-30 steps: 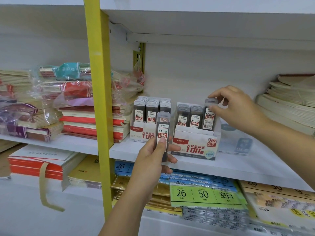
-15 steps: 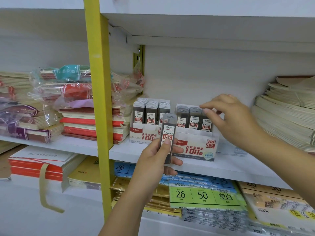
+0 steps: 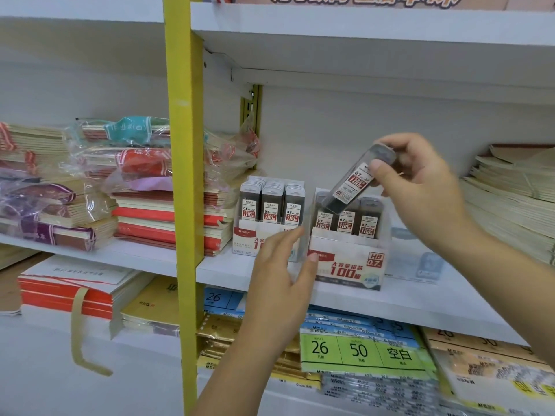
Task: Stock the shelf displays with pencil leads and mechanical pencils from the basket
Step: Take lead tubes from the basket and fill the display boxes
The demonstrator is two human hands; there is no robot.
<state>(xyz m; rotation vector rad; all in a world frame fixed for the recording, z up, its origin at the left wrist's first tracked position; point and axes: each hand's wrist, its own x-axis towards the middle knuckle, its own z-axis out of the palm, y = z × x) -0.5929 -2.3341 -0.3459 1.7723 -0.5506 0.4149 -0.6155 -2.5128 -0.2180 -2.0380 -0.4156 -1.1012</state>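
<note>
Over the 0.7 box [image 3: 345,265] now, the right hand [image 3: 426,190] pinches a lead case [image 3: 356,183] near its top end, thumb across the label, fingers curled behind. The case hangs tilted, its lower end aimed down-left, just above the cases already standing in that box. The left hand [image 3: 285,274] carries nothing: fingers straight and close together, beside the box's left front corner and partly covering the 0.5 box [image 3: 249,235]. I can't tell whether it touches either one.

Risks, as I judge them: at this slant the case's lower end could catch on the tops of the standing cases and tip one. A pinch so high up could let it swing or slip. If the left hand isn't bracing, a push may slide the light box back along the shelf [image 3: 420,304].

Half a second ago the left hand gripped this case upright before the boxes while the right pressed a case into the row. It has changed hands, and the left has flattened out.
</note>
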